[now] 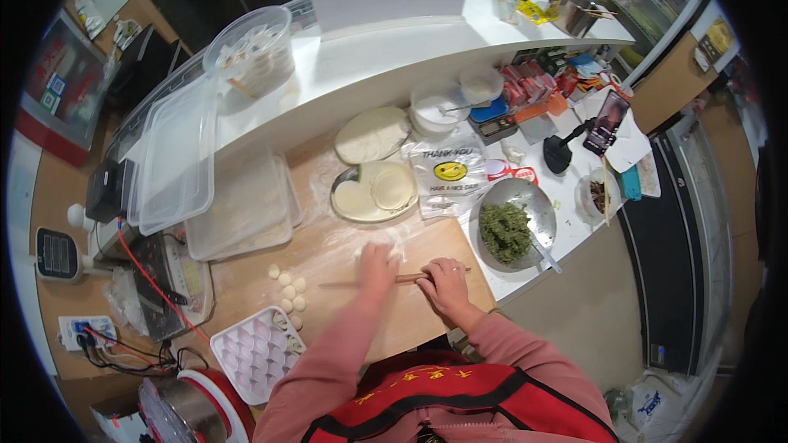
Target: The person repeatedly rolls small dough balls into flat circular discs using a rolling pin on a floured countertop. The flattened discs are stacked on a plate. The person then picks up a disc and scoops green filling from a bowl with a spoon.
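Note:
On the floured wooden board [336, 324], a thin wooden rolling pin [406, 279] lies roughly crosswise. My right hand [446, 281] is closed over its right part, a ring showing on one finger. My left hand [377, 267] is smeared by motion over a patch of flour, its forearm crossing above the pin; whether it holds anything cannot be made out. Several small pale dough balls [286, 280] sit left of the pin. Nearer me, a white tray [246, 394] holds rows of shaped dumplings. Beyond my hands are two oval trays with stacked dough wrappers [355, 195] and pale dough [373, 133].
A metal bowl [542, 205] of green filling with a spoon stands at right. Behind lie a plastic bag [451, 197], a bowl of white powder [439, 108] and a phone on a stand [607, 121]. Clear plastic boxes [238, 226] and a scale [172, 279] occupy the left.

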A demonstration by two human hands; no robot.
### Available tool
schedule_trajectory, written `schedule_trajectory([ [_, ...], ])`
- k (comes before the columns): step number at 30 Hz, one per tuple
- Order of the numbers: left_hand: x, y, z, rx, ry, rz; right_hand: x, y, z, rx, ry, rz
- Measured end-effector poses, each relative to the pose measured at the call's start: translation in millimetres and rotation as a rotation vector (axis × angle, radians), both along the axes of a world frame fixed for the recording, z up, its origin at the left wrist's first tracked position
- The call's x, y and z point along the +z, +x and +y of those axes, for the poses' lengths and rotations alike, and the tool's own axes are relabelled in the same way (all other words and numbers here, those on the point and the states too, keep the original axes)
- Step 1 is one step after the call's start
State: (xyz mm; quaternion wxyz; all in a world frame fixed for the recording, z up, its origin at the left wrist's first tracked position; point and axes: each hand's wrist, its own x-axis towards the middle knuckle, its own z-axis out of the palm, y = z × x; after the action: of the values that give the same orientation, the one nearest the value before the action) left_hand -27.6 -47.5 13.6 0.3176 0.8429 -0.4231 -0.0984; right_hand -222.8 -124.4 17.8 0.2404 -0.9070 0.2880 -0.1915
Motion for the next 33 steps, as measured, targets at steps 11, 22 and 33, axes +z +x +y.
schedule_trajectory([
  [11, 0.7, -14.3, 15.2, -0.015, -0.111, 0.025, 20.8, 59.8, -47.7, -0.280, -0.125, -0.055],
  [22, 7.5, -16.7, 23.5, -0.091, -0.156, -0.036, 13.6, 67.2, -41.7, -0.329, -0.092, 0.027],
  [33, 1.2, -16.3, 21.2, -0.178, 0.016, -0.113, 14.0, 62.1, -32.6, -0.271, -0.111, 0.005],
])
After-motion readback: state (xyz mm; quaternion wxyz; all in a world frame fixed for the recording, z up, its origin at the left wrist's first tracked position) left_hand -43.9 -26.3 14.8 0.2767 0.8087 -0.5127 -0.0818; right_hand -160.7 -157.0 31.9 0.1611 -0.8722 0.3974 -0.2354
